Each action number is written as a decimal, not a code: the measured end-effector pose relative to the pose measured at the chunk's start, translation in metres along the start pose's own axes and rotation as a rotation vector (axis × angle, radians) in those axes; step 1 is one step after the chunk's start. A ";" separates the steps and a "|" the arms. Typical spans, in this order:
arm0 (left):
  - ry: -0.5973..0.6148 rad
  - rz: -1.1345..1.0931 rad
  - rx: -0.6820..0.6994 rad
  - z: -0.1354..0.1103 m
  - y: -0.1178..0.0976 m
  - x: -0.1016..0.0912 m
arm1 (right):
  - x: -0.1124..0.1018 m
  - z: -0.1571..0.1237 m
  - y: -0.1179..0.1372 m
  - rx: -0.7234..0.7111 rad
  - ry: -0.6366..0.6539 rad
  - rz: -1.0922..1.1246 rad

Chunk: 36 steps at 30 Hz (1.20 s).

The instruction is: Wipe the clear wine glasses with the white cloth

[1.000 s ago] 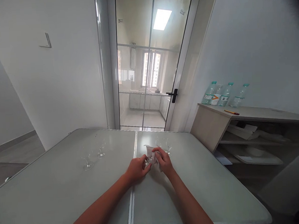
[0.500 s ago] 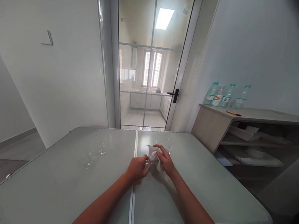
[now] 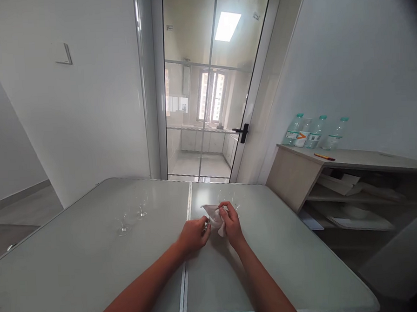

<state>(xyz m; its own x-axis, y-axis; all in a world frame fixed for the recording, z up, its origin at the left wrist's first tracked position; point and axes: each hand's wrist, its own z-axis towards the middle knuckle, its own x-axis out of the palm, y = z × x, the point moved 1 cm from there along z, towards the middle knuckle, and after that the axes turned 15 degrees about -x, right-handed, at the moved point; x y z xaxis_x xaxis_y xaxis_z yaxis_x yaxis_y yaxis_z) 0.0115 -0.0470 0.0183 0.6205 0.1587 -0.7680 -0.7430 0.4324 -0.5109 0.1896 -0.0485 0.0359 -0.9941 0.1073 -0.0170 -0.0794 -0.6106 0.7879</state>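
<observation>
My left hand (image 3: 192,234) is closed round the foot or stem of a small clear glass at the middle of the grey folding table (image 3: 78,270). My right hand (image 3: 230,222) pinches a white cloth (image 3: 213,215) against the bowl of that glass. The glass itself is mostly hidden by the cloth and my fingers. Two more small stemmed glasses (image 3: 235,201) stand just behind my right hand. Two others (image 3: 123,224) stand upright on the left half of the table, well away from both hands.
A glass sliding door (image 3: 205,95) with a black handle (image 3: 241,132) lies beyond the table's far edge. At the right a wooden shelf unit (image 3: 338,172) carries several water bottles (image 3: 312,132) and a pen. A metal seam runs down the table's middle.
My right hand has shifted the cloth slightly round the glass, and the cloth's upper corner now points left. The view has moved a little. The other glasses have not moved.
</observation>
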 end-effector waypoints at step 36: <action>-0.049 0.143 -0.025 0.003 0.011 -0.004 | 0.001 0.003 -0.002 -0.037 0.189 -0.121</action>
<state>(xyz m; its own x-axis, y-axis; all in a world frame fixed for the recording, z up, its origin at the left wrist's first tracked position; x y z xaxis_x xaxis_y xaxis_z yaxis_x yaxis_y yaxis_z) 0.0015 -0.0401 0.0166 0.5188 0.2606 -0.8142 -0.8303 0.3802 -0.4074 0.1887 -0.0446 0.0361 -0.9731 0.0353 -0.2278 -0.1985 -0.6306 0.7503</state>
